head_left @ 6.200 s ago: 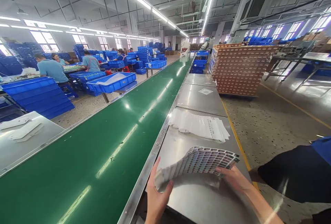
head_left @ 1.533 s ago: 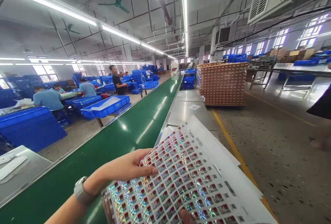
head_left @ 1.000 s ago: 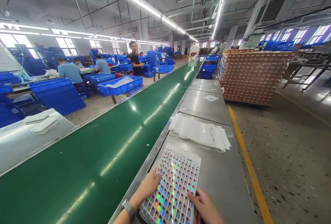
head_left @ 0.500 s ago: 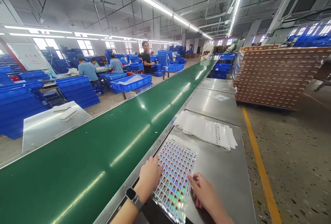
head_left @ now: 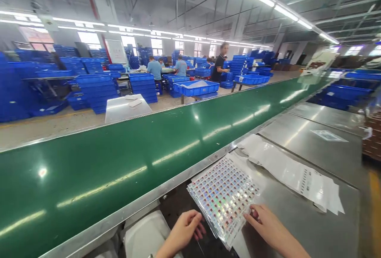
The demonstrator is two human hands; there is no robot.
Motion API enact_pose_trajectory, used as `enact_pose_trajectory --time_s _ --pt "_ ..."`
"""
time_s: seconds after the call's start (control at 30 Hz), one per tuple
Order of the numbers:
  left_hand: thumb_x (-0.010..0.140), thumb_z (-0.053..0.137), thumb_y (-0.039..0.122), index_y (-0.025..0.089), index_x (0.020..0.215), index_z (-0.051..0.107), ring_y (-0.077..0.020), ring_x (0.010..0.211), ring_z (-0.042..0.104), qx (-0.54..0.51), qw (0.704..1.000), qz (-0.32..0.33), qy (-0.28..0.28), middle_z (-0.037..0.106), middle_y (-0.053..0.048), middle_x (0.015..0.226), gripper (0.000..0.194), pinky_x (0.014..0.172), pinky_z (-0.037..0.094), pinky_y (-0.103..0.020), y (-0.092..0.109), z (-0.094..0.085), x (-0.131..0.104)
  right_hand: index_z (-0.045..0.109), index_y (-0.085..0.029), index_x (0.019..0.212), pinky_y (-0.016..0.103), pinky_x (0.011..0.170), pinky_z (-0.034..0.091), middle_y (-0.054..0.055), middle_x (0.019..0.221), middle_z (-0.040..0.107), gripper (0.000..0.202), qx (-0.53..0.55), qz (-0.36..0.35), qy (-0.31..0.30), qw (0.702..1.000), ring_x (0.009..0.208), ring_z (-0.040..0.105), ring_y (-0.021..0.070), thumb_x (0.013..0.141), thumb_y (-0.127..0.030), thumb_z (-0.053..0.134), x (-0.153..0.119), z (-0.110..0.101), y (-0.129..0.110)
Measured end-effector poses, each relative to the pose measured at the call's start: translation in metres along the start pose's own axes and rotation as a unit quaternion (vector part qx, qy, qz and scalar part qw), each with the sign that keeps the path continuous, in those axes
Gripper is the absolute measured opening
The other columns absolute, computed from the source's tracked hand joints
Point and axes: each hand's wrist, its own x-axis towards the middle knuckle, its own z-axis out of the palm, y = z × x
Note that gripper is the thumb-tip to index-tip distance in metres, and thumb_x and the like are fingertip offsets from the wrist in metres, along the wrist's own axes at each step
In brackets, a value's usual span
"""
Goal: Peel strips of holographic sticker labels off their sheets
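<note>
Swung leftward since half a second ago, the view now takes in more of the long green conveyor belt (head_left: 125, 158), and the left hand (head_left: 183, 232) has slid off the stack of holographic sticker sheets (head_left: 224, 196) to its near-left corner, fingers curled loosely, grip released. That stack lies flat on the steel table (head_left: 297, 218), its near end overhanging the table's edge. Right hand (head_left: 268, 226) rests fingertips on the stack's near-right edge, pressing, not clenched. White printed sheets (head_left: 293, 174) lie just beyond.
</note>
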Motion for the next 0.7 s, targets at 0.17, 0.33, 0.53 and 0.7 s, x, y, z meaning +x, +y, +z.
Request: enact_pose_trajectory --time_s 0.17,0.33,0.53,0.7 --pt "0.096 0.05 0.061 0.015 0.08 0.061 -0.0146 0.063 0.063 -0.098 0.994 0.047 0.015 0.064 0.0 0.07 0.049 0.068 0.054 -0.033 -0.002 0.011 0.023 0.069 -0.022 0.088 0.042 0.076 0.051 0.016 0.083 0.072 0.034 -0.042 -0.036 0.01 0.998 0.08 0.07 0.0322 0.082 -0.051 0.051 0.054 -0.042 0.025" --pt "0.097 0.054 0.055 0.014 0.085 0.064 -0.0157 0.07 0.067 -0.148 0.987 0.064 0.007 0.069 -0.001 0.077 0.044 0.075 0.056 -0.036 -0.001 0.005 0.026 0.065 -0.013 0.113 0.037 0.105 0.044 0.017 0.127 0.064 0.041 -0.062 -0.102 0.086 0.989 0.122 0.059 0.0283 0.087 -0.042 0.05 0.139 -0.065 0.031" --pt "0.097 0.049 0.06 0.014 0.086 0.067 -0.0161 0.071 0.068 -0.14 0.989 0.053 0.01 0.071 -0.003 0.079 0.05 0.077 0.057 -0.037 -0.006 0.008 0.041 0.064 -0.012 0.112 0.051 0.099 0.047 0.016 0.112 0.067 0.044 -0.102 -0.097 0.15 0.979 0.112 0.062 0.031 0.09 -0.049 0.057 0.188 -0.024 0.035" --pt "0.1 0.031 0.066 0.014 0.09 0.066 -0.016 0.066 0.067 -0.072 0.995 0.061 0.045 0.07 -0.004 0.076 0.064 0.069 0.057 -0.036 -0.03 0.015 0.039 0.063 -0.017 0.119 0.063 0.098 0.045 0.024 0.119 0.06 0.066 -0.12 -0.13 0.218 0.96 0.118 0.055 0.0468 0.085 -0.06 0.026 0.169 0.001 0.045"
